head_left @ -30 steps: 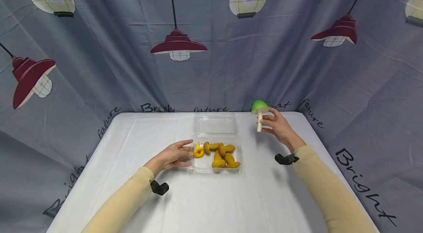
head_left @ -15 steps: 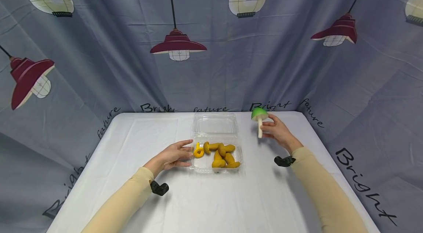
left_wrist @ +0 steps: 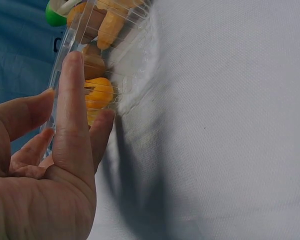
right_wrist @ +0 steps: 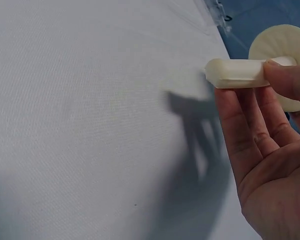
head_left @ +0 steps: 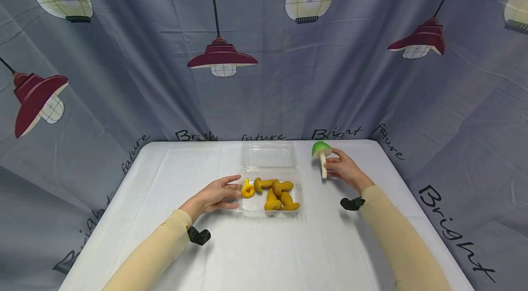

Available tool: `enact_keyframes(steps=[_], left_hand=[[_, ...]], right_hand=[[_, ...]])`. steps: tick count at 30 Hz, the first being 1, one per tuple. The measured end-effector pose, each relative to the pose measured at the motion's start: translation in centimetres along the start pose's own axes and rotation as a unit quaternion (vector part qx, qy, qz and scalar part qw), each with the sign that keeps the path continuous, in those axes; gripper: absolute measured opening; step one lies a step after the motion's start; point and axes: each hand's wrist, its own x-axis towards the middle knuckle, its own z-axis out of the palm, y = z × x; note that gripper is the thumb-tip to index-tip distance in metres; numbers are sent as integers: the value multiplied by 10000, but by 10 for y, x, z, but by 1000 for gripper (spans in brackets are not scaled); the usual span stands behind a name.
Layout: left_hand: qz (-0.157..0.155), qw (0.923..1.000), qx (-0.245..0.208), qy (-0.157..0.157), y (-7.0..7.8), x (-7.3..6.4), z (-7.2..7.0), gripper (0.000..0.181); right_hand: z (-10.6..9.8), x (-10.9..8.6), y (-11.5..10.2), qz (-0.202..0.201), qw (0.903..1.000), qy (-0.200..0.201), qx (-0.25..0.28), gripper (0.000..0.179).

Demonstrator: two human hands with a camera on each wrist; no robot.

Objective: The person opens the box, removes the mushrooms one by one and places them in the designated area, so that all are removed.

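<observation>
My right hand (head_left: 348,172) pinches a toy mushroom (head_left: 321,149) with a green cap and a white stem. The mushroom stands nearly upright in the grip, cap on top, to the right of a clear plastic clamshell box (head_left: 251,208). In the right wrist view the thumb lies along the white stem (right_wrist: 237,73) opposite the fingers. At the box's left wall my left hand (head_left: 215,195) rests with its fingers loosely extended. Inside the box lie several mustard-brown toy mushrooms (head_left: 282,186) and a bright yellow piece with a hole (head_left: 248,190) at the left end.
The box's clear lid (head_left: 268,156) is folded back flat behind it. A white cloth (head_left: 264,254) covers the table. Grey curtains (head_left: 264,103) printed with lamps and writing hang along the back and both sides.
My right hand has come down and slightly left with the green-capped mushroom, its stem lower toward the cloth. My left hand and the box have stayed put.
</observation>
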Motion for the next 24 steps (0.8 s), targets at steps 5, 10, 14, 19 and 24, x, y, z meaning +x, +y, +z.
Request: enact_keyframes(steps=[5, 10, 14, 19, 24], left_hand=[[-13, 10000, 30, 24, 0, 0, 0, 71], [-3, 10000, 10, 26, 0, -1, 0, 71], [-4, 10000, -24, 12, 0, -1, 0, 71], [-16, 10000, -38, 29, 0, -1, 0, 72], [-30, 10000, -16, 28, 0, 0, 0, 72]], right_hand=[[2, 1, 4, 162, 9997, -11, -178, 82], [3, 3, 5, 273, 9994, -5, -232, 83], [3, 5, 6, 381, 9990, 14, -221, 82], [3, 6, 7, 499, 9985, 27, -241, 83], [3, 7, 9, 540, 9981, 76, -273, 82]])
